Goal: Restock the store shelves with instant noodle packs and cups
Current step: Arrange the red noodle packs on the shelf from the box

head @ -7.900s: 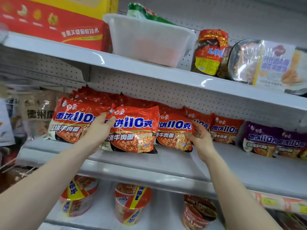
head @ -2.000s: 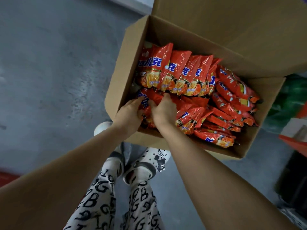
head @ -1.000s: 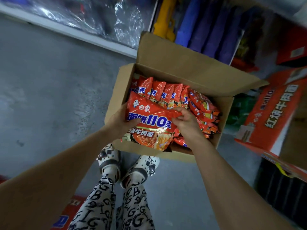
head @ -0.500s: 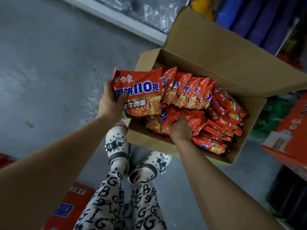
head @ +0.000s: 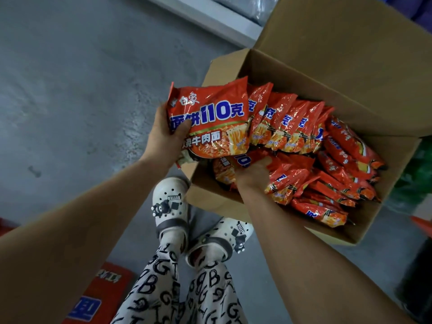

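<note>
Head view: left grip point(head: 163, 136) clasps a noodle pack point(head: 210, 118), right grip point(head: 252, 174) seemingly grasps a boxed pack point(head: 223, 169).

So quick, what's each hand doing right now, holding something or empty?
Left hand: gripping one noodle pack.
Right hand: down among the packs in the box, fingertips hidden, so cannot tell.
</note>
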